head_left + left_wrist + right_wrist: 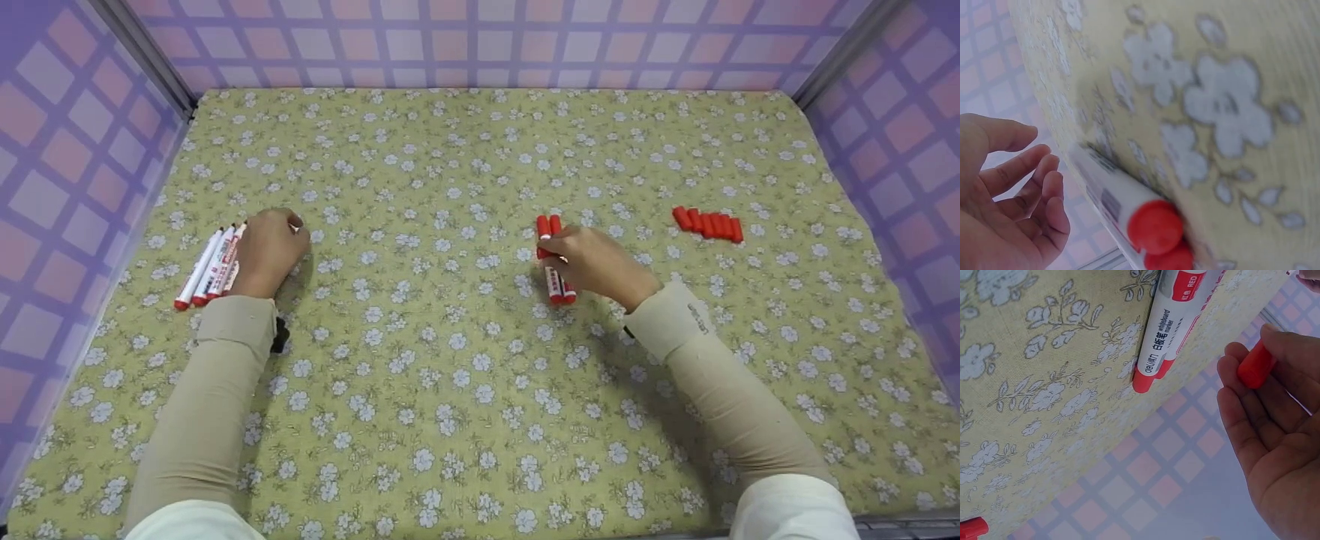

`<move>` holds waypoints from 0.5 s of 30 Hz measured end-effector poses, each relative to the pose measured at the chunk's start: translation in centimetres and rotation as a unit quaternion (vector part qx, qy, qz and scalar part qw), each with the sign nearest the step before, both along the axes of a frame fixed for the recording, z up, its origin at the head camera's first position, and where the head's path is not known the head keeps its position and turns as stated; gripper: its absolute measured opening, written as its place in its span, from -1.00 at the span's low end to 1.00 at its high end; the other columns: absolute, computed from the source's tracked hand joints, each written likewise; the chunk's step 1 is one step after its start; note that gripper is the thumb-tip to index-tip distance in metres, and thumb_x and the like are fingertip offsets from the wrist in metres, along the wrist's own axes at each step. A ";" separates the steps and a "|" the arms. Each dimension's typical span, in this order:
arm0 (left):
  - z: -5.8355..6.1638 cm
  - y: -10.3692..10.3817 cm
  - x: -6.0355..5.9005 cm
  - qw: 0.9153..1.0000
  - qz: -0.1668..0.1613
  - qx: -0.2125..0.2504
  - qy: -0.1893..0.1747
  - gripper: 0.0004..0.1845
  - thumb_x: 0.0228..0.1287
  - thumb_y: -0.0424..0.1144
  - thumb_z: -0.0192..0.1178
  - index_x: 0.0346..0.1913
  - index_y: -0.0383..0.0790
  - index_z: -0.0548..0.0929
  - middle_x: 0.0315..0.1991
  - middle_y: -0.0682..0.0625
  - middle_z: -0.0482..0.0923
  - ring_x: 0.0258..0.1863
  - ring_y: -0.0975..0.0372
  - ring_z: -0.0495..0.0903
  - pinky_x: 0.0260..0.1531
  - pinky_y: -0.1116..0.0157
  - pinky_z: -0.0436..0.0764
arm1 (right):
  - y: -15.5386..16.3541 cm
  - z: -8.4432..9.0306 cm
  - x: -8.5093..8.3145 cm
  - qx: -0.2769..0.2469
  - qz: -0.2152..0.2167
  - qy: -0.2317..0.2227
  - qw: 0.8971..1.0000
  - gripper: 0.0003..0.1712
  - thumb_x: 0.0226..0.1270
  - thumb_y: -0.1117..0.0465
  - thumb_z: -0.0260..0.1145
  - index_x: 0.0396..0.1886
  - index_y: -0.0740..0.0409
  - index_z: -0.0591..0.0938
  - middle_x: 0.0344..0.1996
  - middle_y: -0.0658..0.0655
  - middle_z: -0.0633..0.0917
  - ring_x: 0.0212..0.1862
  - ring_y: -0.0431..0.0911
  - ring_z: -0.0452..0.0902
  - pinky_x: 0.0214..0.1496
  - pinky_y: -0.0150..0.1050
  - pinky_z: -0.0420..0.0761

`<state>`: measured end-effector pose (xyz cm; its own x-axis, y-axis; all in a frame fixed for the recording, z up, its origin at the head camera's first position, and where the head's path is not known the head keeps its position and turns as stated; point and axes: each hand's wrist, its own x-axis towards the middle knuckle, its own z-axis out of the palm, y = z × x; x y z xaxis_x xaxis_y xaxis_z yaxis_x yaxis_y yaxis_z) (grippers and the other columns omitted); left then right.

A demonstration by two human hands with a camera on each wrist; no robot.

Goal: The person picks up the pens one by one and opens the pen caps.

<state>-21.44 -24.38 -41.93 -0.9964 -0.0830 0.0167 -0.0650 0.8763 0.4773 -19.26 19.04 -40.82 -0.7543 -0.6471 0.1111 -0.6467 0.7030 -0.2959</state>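
Several white whiteboard markers [201, 268] with red ends lie side by side at the left, their dark tips bare. Over the right edge of this row is my left hand [270, 251], fingers loosely bent and nothing between them; it hides part of the row. My right hand [596, 262] pinches a red marker cap [1257, 365] between thumb and fingers. Below that hand two whiteboard markers [1154, 332] lie parallel on the cloth, red caps [543, 226] on their far ends. The fingers cover their middles in the head view.
Several loose red caps [712, 224] form a slanting row to the right of my right hand. A yellow-green flowered cloth [420, 360] covers the table. Checked purple and pink panels [465, 45] close off the back and both sides.
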 end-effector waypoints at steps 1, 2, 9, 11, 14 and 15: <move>0.0 0.2 0.0 1.000 -0.006 0.004 0.000 -0.67 0.33 -0.29 -0.03 -0.05 -0.45 0.63 -0.18 -0.37 0.60 -0.59 0.10 0.43 -0.57 0.15 0.39 | 0.1 0.0 0.0 -0.001 -0.003 0.000 1.000 -0.75 0.30 0.33 0.30 -0.06 0.32 0.69 -0.30 0.28 0.72 -0.40 -0.01 0.61 -0.44 -0.21 0.59; 0.0 0.4 0.1 1.000 -0.011 0.009 0.001 -0.67 0.34 -0.29 -0.03 -0.03 -0.44 0.63 -0.18 -0.37 0.60 -0.59 0.10 0.44 -0.56 0.15 0.40 | 0.1 0.0 0.0 -0.004 -0.005 0.002 1.000 -0.73 0.30 0.33 0.30 -0.03 0.33 0.69 -0.27 0.30 0.72 -0.37 0.01 0.63 -0.42 -0.21 0.61; 0.1 2.3 0.2 0.998 -0.042 0.043 -0.015 -0.64 0.38 -0.27 -0.05 0.06 -0.42 0.59 -0.15 -0.33 0.57 -0.45 0.03 0.50 -0.39 0.08 0.47 | 0.8 -0.3 -0.2 -0.023 -0.024 0.021 0.999 -0.71 0.31 0.42 0.25 0.01 0.36 0.66 -0.15 0.35 0.71 -0.17 0.12 0.69 -0.21 -0.12 0.69; 0.1 2.9 0.2 0.997 -0.048 0.051 -0.024 -0.64 0.38 -0.27 -0.06 0.07 -0.41 0.59 -0.14 -0.31 0.57 -0.39 0.03 0.50 -0.34 0.08 0.48 | 1.1 -0.5 -0.2 -0.024 -0.037 0.017 0.999 -0.70 0.32 0.42 0.24 0.02 0.36 0.65 -0.13 0.34 0.71 -0.15 0.12 0.68 -0.19 -0.10 0.69; 0.0 3.8 0.2 0.996 -0.057 0.054 -0.031 -0.64 0.37 -0.28 -0.07 0.06 -0.40 0.59 -0.16 -0.28 0.56 -0.42 0.07 0.45 -0.34 0.12 0.46 | 1.5 -0.7 -0.3 -0.022 -0.060 0.004 0.998 -0.70 0.32 0.41 0.25 0.04 0.33 0.65 -0.09 0.32 0.70 -0.10 0.12 0.67 -0.14 -0.08 0.68; -0.1 4.1 0.2 0.996 -0.061 0.060 -0.031 -0.64 0.37 -0.29 -0.07 0.06 -0.40 0.59 -0.16 -0.28 0.56 -0.45 0.08 0.43 -0.37 0.13 0.44 | 1.7 -0.7 -0.3 -0.021 -0.068 0.001 0.997 -0.69 0.31 0.41 0.26 0.05 0.32 0.64 -0.07 0.32 0.70 -0.09 0.11 0.67 -0.13 -0.08 0.68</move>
